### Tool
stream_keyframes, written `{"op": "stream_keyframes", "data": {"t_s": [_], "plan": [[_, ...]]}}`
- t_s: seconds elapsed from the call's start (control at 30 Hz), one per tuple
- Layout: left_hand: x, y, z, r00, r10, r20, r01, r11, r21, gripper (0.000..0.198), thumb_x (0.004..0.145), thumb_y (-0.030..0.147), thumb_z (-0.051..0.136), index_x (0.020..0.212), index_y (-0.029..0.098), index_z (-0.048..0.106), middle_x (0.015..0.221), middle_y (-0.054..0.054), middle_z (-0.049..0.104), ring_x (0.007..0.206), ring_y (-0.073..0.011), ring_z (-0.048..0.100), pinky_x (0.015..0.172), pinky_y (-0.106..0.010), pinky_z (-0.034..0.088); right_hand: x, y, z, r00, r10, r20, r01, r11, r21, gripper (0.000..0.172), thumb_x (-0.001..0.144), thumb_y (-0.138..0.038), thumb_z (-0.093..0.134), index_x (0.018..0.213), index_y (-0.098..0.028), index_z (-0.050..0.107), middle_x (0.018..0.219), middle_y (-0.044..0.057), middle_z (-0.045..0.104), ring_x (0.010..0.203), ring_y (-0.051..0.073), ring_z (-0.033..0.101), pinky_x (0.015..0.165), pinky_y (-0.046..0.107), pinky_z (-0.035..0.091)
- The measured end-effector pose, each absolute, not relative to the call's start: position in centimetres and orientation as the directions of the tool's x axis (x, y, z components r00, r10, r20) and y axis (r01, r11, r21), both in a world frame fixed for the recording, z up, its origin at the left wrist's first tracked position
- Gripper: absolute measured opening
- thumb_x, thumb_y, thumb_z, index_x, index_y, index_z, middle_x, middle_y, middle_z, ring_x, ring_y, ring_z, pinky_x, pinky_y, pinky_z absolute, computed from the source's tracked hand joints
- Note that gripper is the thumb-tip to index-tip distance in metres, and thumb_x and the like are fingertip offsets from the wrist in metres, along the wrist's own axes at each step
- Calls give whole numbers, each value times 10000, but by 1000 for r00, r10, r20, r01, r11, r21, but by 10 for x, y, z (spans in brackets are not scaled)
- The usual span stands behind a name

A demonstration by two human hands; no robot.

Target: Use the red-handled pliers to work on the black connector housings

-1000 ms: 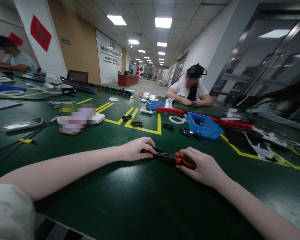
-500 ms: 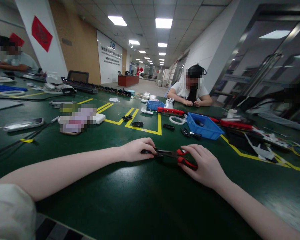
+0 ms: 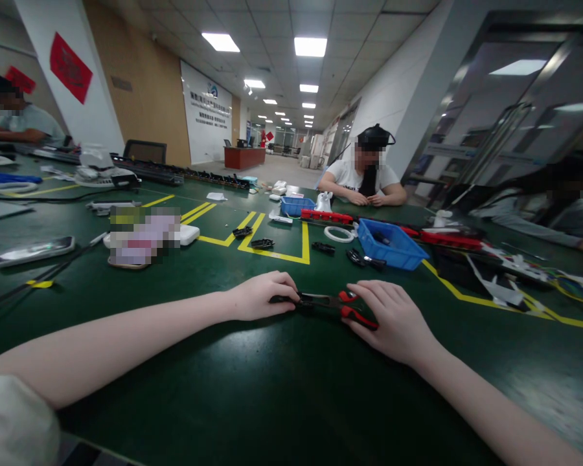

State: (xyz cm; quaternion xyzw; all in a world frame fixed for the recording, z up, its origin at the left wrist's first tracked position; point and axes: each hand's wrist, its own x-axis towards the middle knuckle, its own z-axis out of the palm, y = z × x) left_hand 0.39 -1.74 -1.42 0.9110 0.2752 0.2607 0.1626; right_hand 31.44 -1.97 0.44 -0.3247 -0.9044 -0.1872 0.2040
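Pliers with red-and-black grips are in the grasp of the right hand, fingers over and thumb under the handles, which stand apart. The left hand pinches a small black part between thumb and fingertips, low over the green counter; contact with the surface cannot be confirmed. The nose of the pliers points at the left hand and reaches the black part beside the fingertips; whether it grips is too small to tell. Beyond the hands, dark pieces lie in a loose row, one inside the yellow tape. A blue bin stands at the row's right end, near a white ring. A co-worker sits opposite, hands close together.
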Motion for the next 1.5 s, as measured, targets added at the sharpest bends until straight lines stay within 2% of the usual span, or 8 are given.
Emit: {"op": "stream_keyframes", "data": {"t_s": [0.27, 0.47, 0.73, 0.83, 0.93, 1.07, 1.2, 1.5], "plan": [[5, -19, -11, 718, 611, 333, 459, -776, 433, 192, 913, 200, 613, 1098, 199, 662, 1172, -74, 599, 1054, -212, 588, 918, -373, 500, 319, -16, 4, -729, 506, 460, 656, 707, 262, 486, 869, -376, 572, 1295, -142, 539, 1180, 183, 613, 1067, 328, 588, 884, 498, 510], [6, -21, -7, 710, 639, 296, 500, -753, 427, 219, 920, 218, 605, 1136, 225, 645, 1186, -64, 592, 1053, -218, 580, 923, -387, 495, 325, -7, 1, -752, 497, 432, 640, 708, 299, 495, 846, -250, 562, 1335, -191, 509, 1220, 158, 583, 1175, 339, 542, 1008, 570, 455], [5, -19, -6, 722, 627, 292, 492, -762, 420, 210, 924, 226, 602, 1130, 229, 646, 1176, -50, 599, 1050, -205, 574, 914, -365, 492, 326, 0, 3, -764, 486, 425, 625, 721, 299, 462, 771, -159, 560, 1232, -183, 551, 1192, 151, 593, 1165, 338, 559, 1043, 589, 435], [6, -18, -8, 724, 615, 313, 486, -776, 401, 207, 928, 231, 595, 1128, 223, 646, 1165, -56, 601, 1037, -208, 579, 896, -362, 498, 321, -4, 5, -723, 520, 454, 654, 728, 207, 437, 780, -185, 581, 1216, -210, 564, 1190, 130, 609, 1160, 323, 570, 1049, 583, 427], [5, -19, -10, 726, 602, 333, 490, -792, 363, 218, 932, 240, 586, 1140, 222, 644, 1166, -63, 601, 1032, -216, 584, 898, -375, 496, 314, -10, 5, -642, 620, 450, 711, 702, 47, 419, 781, -249, 632, 1193, -225, 560, 1164, 107, 628, 1121, 301, 589, 1038, 572, 430], [4, -20, -13, 727, 582, 364, 486, -811, 326, 214, 933, 241, 580, 1133, 214, 651, 1153, -66, 606, 1018, -217, 592, 897, -375, 492, 303, -19, 6, -572, 747, 338, 741, 648, -178, 350, 793, -252, 631, 1137, -235, 574, 1131, 75, 637, 1094, 260, 592, 990, 494, 462], [6, -20, -14, 724, 583, 368, 486, -810, 327, 204, 924, 228, 587, 1115, 217, 658, 1137, -62, 613, 1002, -219, 598, 885, -375, 491, 302, -22, 7, -511, 826, 238, 757, 564, -331, 332, 823, -285, 616, 1150, -238, 583, 1145, 65, 619, 1061, 235, 589, 933, 434, 479], [8, -22, -14, 715, 604, 352, 486, -791, 372, 203, 928, 223, 578, 1115, 238, 657, 1146, -52, 615, 1031, -220, 587, 891, -377, 486, 303, -26, 10, -459, 874, 160, 767, 480, -425, 356, 824, -310, 642, 1167, -233, 585, 1177, 66, 595, 1094, 226, 566, 963, 398, 459]]}}
